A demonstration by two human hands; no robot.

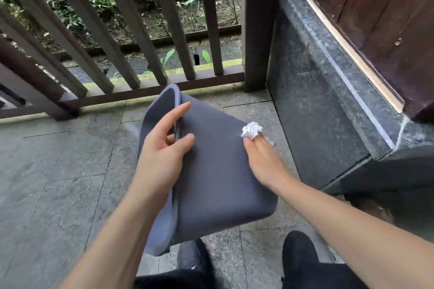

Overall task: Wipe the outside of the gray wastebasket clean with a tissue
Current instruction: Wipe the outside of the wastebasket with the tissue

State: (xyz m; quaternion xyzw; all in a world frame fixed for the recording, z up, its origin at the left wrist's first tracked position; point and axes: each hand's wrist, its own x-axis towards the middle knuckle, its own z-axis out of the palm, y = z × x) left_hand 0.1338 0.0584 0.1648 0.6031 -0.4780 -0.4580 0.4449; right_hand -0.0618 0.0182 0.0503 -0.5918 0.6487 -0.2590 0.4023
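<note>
Gray plastic wastebasket [211,171] is held tilted above the stone-tiled floor [58,171], between the dark wooden railing [117,54] and the dark granite ledge [317,101], open floor lying to its left. Its rim is gripped by the left hand [162,155]. A crumpled white tissue [252,130] is pinched by the right hand [263,159] against its outer side.

Gray wastebasket [211,171] tipped on side at frame centre, rim toward 9 o'clock, held above stone floor [58,171]. Left hand [162,150] grips rim, thumb on outer wall, fingers over the edge. Right hand [260,157] at 3 o'clock of basket, fingers pressing crumpled white tissue [251,130] against outer wall. Dark wooden railing [131,30] at 12 o'clock, greenery behind. Dark stone ledge [328,91] at 2 o'clock. Black shoes [299,251] at 6 o'clock.
</note>
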